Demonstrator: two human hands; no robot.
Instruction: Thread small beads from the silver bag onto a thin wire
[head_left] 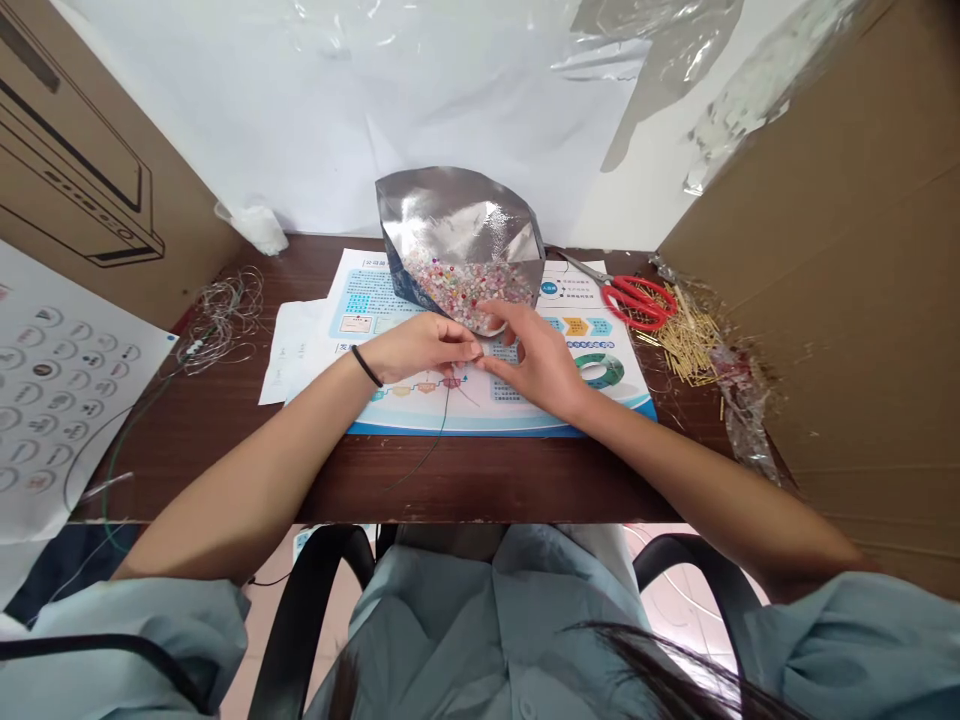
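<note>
A silver foil bag (457, 215) lies open on the printed paper mat (600, 405), with a mass of small multicoloured beads (461, 288) spilling toward its mouth. My left hand (420, 347) and my right hand (536, 362) meet just in front of the bag. Their fingertips pinch something very small, most likely the thin dark wire (442, 425) that hangs down across the mat to the table. The pinched point is too small to see clearly. A black band (366, 365) circles my left wrist.
Red-handled scissors (637, 303) and a heap of brass pins (686, 335) lie to the right on the dark wood table (480, 490). A tangle of fine wire (221, 320) and a sheet of round icons (60, 400) are on the left. Cardboard walls stand at both sides.
</note>
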